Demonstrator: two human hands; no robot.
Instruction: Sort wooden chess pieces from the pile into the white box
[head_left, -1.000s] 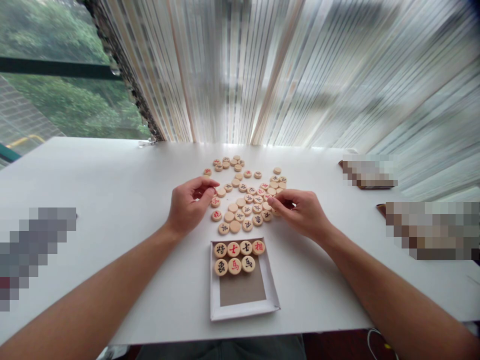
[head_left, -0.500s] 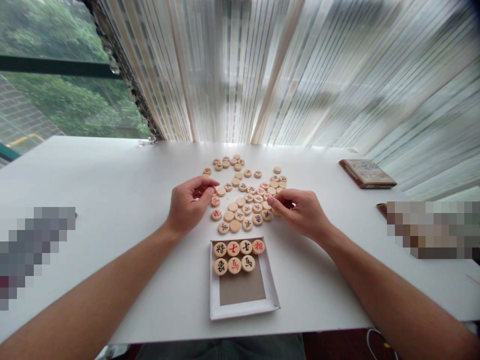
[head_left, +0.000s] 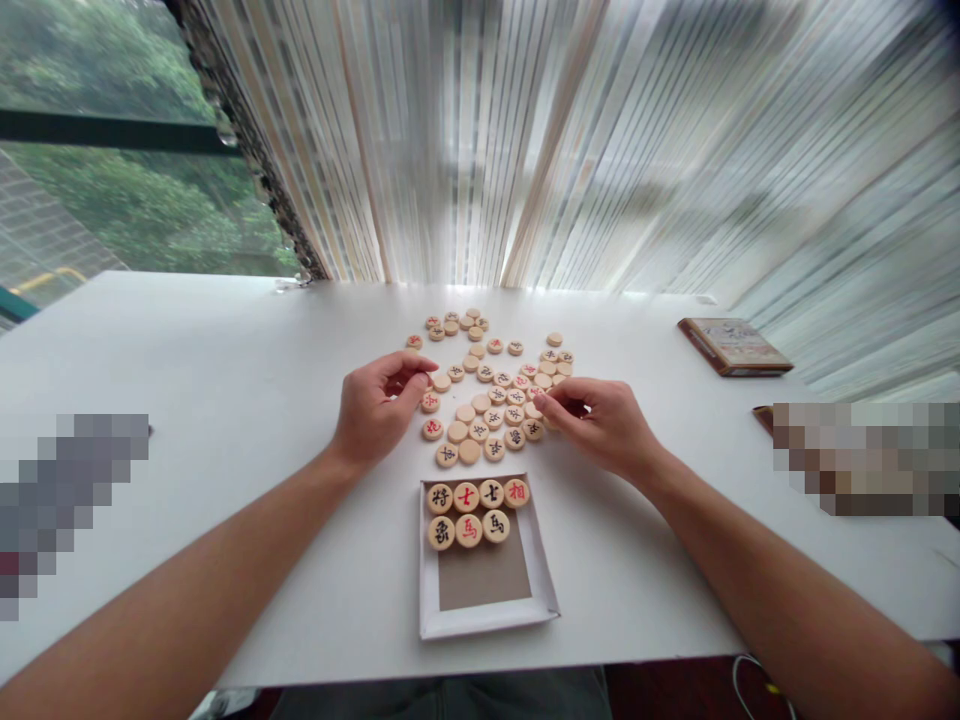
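Many round wooden Chinese chess pieces (head_left: pixel 494 418) lie scattered on the white table, some with red or black characters up, others blank. My left hand (head_left: pixel 379 405) hovers at the left edge of this spread, thumb and index finger closed together beside a blank piece (head_left: pixel 442 383). Whether anything sits in that pinch is hidden. At the right edge, my right hand (head_left: pixel 600 415) has its thumb tip by a red-marked piece (head_left: pixel 535 393); its fingers are curled, and what they hold, if anything, cannot be seen. Nearer me, a shallow white box (head_left: pixel 491 622) contains several pieces in two rows.
A flat brown box (head_left: pixel 735 347) rests at the right rear of the table (head_left: pixel 225 330). Blurred-out objects lie at the far left and far right. Striped sheer curtains (head_left: pixel 450 150) hang behind the table, with a window at the left.
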